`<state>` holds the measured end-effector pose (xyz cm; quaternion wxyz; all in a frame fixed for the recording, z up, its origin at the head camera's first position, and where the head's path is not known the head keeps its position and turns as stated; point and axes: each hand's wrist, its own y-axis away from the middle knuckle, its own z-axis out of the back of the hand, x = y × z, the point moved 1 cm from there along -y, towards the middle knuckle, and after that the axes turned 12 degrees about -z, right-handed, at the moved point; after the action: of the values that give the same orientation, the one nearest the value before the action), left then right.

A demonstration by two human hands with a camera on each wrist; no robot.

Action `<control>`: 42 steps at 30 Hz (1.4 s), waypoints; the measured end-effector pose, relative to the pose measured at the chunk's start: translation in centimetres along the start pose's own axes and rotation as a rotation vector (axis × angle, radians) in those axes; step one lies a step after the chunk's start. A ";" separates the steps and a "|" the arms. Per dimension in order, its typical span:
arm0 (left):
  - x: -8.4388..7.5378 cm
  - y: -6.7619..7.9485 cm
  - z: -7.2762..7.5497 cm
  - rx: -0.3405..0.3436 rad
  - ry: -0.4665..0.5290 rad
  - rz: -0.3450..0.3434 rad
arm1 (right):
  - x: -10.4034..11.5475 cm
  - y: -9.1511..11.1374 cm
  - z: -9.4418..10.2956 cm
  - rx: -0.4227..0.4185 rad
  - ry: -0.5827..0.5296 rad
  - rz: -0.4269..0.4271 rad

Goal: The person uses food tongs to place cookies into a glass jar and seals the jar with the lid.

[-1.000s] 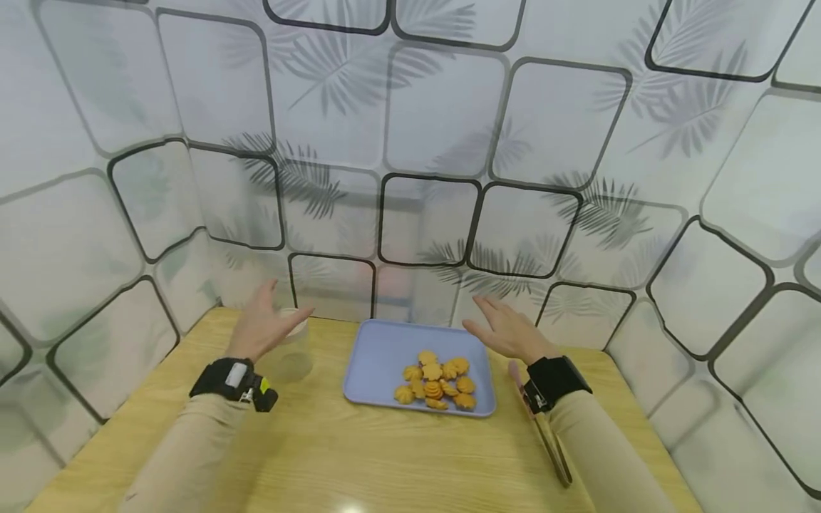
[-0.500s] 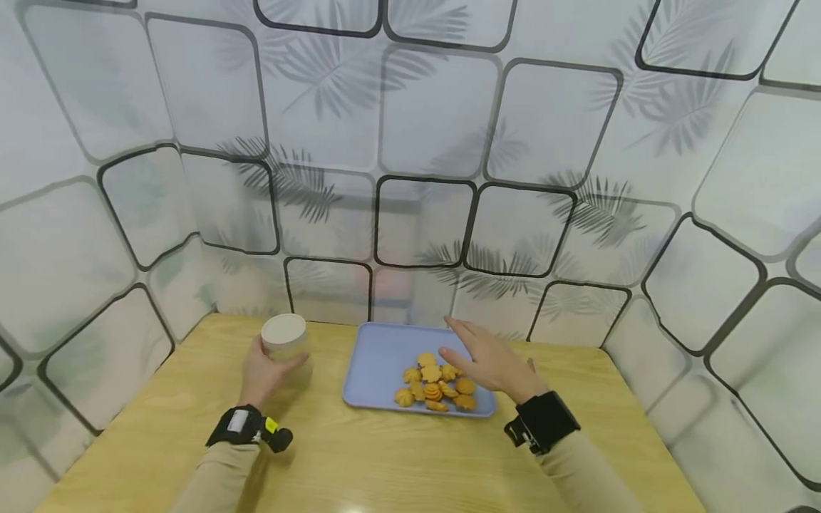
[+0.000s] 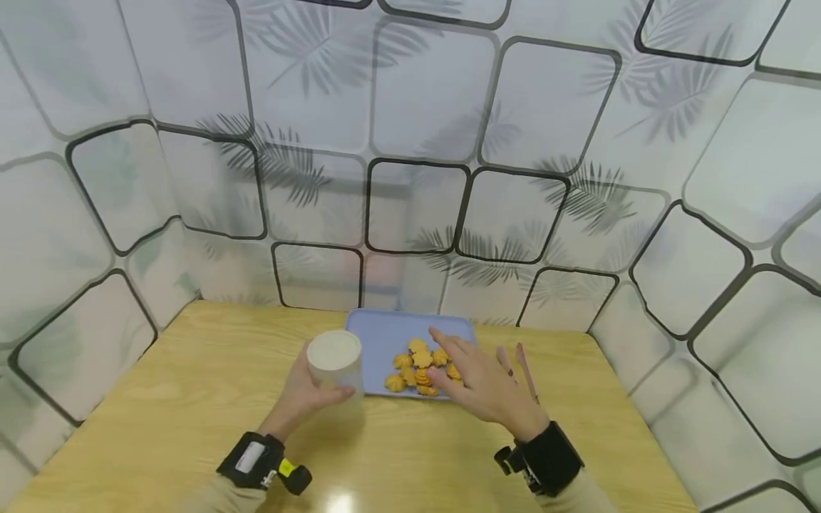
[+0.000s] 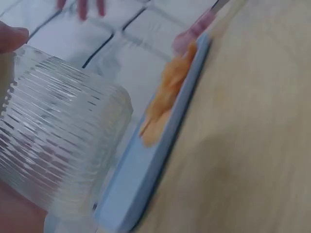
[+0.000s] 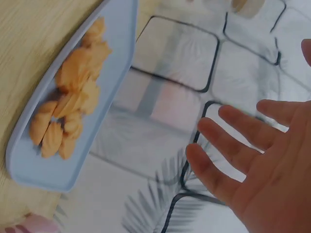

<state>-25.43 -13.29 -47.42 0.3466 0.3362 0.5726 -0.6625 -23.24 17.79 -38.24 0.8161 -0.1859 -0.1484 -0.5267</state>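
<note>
My left hand [image 3: 301,399] grips a clear ribbed jar [image 4: 63,131] with a whitish lid [image 3: 334,350], fingers and thumb round its side. It is upright, by the left front corner of the blue tray [image 3: 378,328]. Through the jar's wall I make out no contents. Golden shell-shaped cookies [image 5: 73,87] lie heaped on the tray's right front part. Nothing is in my right hand [image 3: 484,385], whose fingers are spread and extended. In the head view it overlaps the tray's right side and some cookies; the right wrist view shows it apart from them.
Tongs [image 3: 527,370] with pink tips lie to the right of the tray, partly hidden behind my right hand. The wooden table [image 3: 192,385] meets a patterned curtain-like wall [image 3: 417,214] at the back and both sides.
My left hand has taken hold of the jar at the table's left and brought it right and nearer, beside the tray. My right hand has shifted left, toward the tray's front.
</note>
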 end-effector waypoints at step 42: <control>0.4 5.6 -9.7 0.381 0.245 0.031 | 5.3 1.2 -4.3 0.020 0.242 0.265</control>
<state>-20.48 -4.23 -51.81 0.2150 0.4821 0.4699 -0.7075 -19.80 12.06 -39.90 0.8920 -0.1311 -0.0288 -0.4316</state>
